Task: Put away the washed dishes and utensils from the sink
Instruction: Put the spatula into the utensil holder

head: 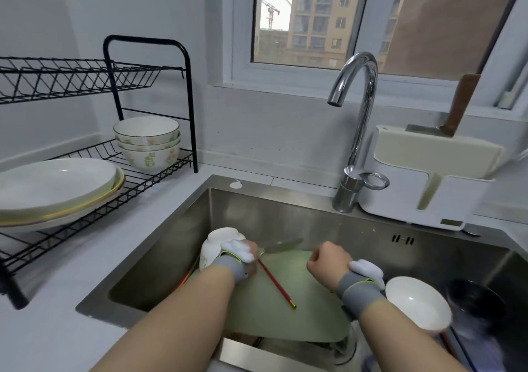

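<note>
Sink: a stainless steel basin is set into a pale counter, and both forearms are reached down into it.
Cutting board: a pale green board is laid across the middle of the basin, tilted, with its near edge raised over the drain.
Chopstick: a single red chopstick with a gilt tip is laid slantwise on the board, its upper end hidden under the left hand.
Knife: a metal blade is seen past the far edge of the board, pointing right, its handle end hidden at the left hand.
Upturned bowl: a white bowl is stood bottom up at the left of the basin, touching the left wrist.
Open bowl: a white bowl is set mouth up at the right, just beside the right wrist.
Dark pan: it is placed at the far right of the basin, blurred.
Left hand: it is lowered over the chopstick and knife; its fingers are hidden by a wrist strap, so its hold cannot be told.
Right hand: its fingers are curled at the board's far corner; whether the edge is gripped cannot be told.
Dish rack: on the lower tier of the black wire rack, stacked floral bowls and stacked plates are kept.
Faucet: a chrome gooseneck is mounted behind the basin.
</note>
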Action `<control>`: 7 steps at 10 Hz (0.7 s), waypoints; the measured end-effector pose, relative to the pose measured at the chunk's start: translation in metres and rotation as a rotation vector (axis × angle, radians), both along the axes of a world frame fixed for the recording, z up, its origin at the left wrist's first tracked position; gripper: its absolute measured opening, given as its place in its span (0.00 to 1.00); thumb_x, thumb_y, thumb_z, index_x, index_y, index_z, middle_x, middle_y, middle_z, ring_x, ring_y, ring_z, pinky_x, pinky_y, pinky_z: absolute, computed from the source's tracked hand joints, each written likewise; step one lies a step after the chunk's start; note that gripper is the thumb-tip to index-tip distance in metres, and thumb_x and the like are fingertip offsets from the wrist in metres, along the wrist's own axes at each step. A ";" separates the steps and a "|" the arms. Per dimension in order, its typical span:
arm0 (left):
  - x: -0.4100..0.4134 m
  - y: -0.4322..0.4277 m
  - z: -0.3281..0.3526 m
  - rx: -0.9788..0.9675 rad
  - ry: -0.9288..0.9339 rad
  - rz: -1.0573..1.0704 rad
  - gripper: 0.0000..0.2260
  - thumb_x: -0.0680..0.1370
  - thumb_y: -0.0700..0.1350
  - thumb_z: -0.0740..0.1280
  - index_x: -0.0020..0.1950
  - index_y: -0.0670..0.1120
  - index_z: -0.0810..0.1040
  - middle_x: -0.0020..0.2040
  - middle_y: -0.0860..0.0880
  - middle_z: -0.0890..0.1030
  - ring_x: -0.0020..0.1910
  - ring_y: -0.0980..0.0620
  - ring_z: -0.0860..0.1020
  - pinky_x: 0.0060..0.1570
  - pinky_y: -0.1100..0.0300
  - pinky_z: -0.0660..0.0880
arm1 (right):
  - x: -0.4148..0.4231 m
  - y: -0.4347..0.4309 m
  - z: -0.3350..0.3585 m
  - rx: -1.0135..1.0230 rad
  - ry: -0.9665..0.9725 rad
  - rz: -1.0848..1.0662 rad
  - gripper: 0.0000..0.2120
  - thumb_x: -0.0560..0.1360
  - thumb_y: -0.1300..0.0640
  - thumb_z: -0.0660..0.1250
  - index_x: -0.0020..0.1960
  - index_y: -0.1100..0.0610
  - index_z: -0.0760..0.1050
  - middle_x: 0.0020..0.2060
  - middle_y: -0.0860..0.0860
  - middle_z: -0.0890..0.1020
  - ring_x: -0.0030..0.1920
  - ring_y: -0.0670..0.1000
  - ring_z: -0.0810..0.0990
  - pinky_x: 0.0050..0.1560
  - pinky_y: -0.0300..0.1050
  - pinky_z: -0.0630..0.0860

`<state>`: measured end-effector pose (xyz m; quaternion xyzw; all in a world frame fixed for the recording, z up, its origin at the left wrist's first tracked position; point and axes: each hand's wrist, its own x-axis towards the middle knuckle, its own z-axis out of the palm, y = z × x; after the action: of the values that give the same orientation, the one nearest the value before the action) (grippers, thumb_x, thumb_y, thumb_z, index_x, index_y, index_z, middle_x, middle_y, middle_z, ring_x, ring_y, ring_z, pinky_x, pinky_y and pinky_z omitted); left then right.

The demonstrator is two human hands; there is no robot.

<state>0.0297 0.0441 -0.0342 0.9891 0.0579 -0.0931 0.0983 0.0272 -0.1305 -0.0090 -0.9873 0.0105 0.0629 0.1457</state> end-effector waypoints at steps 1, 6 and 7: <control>-0.001 0.004 0.007 0.015 -0.071 0.050 0.13 0.78 0.44 0.60 0.58 0.41 0.77 0.57 0.44 0.80 0.57 0.45 0.78 0.52 0.58 0.73 | 0.002 -0.002 0.000 0.015 -0.010 -0.018 0.12 0.73 0.54 0.63 0.50 0.57 0.82 0.50 0.55 0.83 0.51 0.58 0.81 0.48 0.43 0.76; -0.046 -0.014 0.103 -0.465 -0.249 -0.221 0.13 0.77 0.47 0.66 0.33 0.49 0.80 0.30 0.54 0.81 0.34 0.58 0.79 0.44 0.64 0.75 | -0.042 -0.002 0.029 0.781 0.246 0.186 0.08 0.75 0.62 0.68 0.52 0.63 0.80 0.42 0.56 0.83 0.34 0.45 0.78 0.32 0.37 0.75; -0.052 -0.047 0.131 -0.607 -0.343 -0.317 0.10 0.76 0.45 0.67 0.37 0.48 0.83 0.30 0.52 0.78 0.31 0.58 0.74 0.38 0.64 0.71 | -0.052 -0.008 0.042 0.940 0.076 0.240 0.06 0.73 0.64 0.69 0.50 0.60 0.80 0.38 0.53 0.81 0.35 0.44 0.78 0.36 0.36 0.75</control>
<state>-0.0227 -0.0026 0.0967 0.9130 -0.1431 0.0467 0.3792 -0.0246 -0.1386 0.0331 -0.8057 -0.1278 0.1131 0.5671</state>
